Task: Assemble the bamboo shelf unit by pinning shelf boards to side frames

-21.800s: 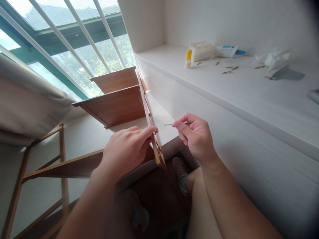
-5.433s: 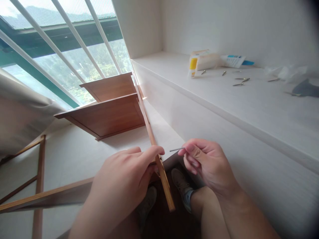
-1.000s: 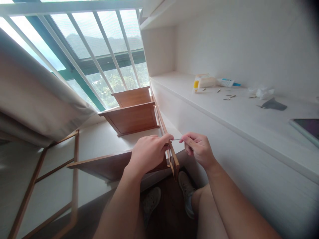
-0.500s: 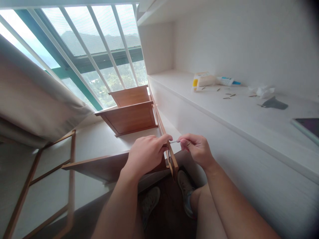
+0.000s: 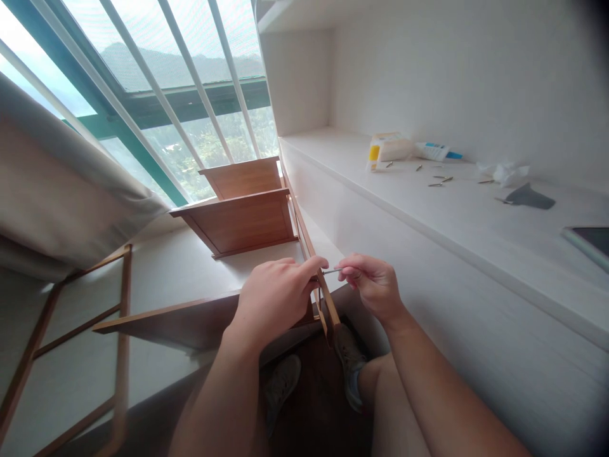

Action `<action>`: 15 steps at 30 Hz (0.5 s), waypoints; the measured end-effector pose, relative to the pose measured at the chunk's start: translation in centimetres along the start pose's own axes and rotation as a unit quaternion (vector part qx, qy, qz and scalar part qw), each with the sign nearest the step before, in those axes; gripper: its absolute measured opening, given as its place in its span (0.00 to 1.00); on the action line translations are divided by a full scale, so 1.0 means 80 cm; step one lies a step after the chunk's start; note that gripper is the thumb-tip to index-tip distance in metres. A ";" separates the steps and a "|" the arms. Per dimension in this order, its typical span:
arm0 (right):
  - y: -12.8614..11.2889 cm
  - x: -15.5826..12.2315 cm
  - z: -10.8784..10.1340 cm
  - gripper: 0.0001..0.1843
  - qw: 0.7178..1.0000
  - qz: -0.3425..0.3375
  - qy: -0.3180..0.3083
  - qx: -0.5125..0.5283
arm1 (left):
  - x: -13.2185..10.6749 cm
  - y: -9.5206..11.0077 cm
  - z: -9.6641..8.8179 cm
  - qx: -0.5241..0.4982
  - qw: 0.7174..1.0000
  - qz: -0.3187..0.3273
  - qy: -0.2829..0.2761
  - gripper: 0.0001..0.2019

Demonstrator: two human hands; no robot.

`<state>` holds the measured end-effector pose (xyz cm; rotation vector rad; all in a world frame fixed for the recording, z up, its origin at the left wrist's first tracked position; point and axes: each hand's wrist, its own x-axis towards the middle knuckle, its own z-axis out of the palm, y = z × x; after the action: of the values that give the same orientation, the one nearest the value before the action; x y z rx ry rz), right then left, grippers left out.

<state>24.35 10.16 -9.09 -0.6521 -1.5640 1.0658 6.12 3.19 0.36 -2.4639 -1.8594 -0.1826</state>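
Note:
My left hand (image 5: 276,301) is closed on the brown wooden shelf frame (image 5: 304,238), its thumb and fingertips around the narrow side rail. Part of that grip is hidden behind the hand. In the fingertips of my right hand (image 5: 373,282) is the end of a thin metal rod (image 5: 332,271), which looks like a hex key. The rod's other end meets the rail right beside my left fingertips; what it touches there is too small to make out. Wooden shelf panels (image 5: 242,219) extend leftward from the frame, and a nearer panel (image 5: 190,320) passes behind my left wrist.
On the white ledge (image 5: 361,165) at right lie several small screws (image 5: 442,179), a tube (image 5: 432,151), a plastic packet (image 5: 392,147), a grey flat piece (image 5: 530,197) and a phone-like device (image 5: 590,244). Another wooden frame (image 5: 124,304) leans at left, below a curtain (image 5: 80,190). A barred window is beyond.
My view has shifted slightly. The right fingers have changed their hold at the rod's end, and more of the rod shows. The left hand keeps its grip on the rail.

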 end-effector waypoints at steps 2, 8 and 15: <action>0.002 0.001 0.002 0.09 1.000 0.001 0.002 0.020 | 0.000 -0.001 0.001 0.000 1.000 0.002 0.000 0.14; 0.006 0.001 0.003 0.08 0.999 0.002 0.001 0.047 | 0.001 -0.002 0.001 0.002 1.000 0.003 -0.004 0.15; 0.014 -0.005 0.008 0.07 0.999 -0.018 0.020 0.044 | 0.001 -0.001 -0.001 0.011 1.000 0.005 -0.005 0.15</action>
<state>23.71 10.15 -10.29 -0.5801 -1.4794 1.0829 6.04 3.31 0.44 -2.4639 -1.8436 -0.1497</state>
